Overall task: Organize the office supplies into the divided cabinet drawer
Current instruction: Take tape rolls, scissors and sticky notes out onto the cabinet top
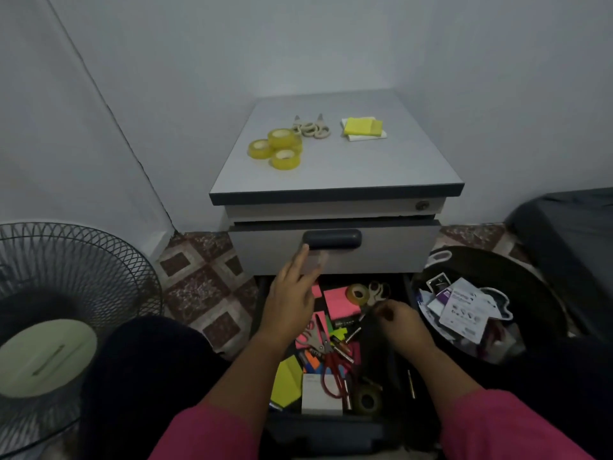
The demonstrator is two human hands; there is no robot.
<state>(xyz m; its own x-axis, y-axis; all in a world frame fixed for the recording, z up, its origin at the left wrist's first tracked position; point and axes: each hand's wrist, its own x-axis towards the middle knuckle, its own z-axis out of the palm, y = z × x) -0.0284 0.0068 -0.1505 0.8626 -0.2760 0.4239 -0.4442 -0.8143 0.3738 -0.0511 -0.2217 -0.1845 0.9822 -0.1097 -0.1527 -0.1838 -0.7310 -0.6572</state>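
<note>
The lower drawer (331,426) of the grey cabinet (335,167) is pulled out and full of mixed supplies: pink sticky notes (340,302), a tape roll (357,293), red-handled scissors (333,370), a yellow pad (287,381). On the cabinet top lie three yellow tape rolls (277,148), beige scissors (311,127) and yellow sticky notes (363,127). My left hand (293,293) hovers with straight fingers just below the upper drawer's dark handle (331,239). My right hand (399,322) has curled fingers at a pair of scissors (378,292) in the drawer's back right.
A black bin (537,293) with paper packets stands right of the drawer. A floor fan (66,293) is at the left. A dark cushion or seat (570,234) sits at the far right. Patterned floor tiles (199,280) show beside the cabinet.
</note>
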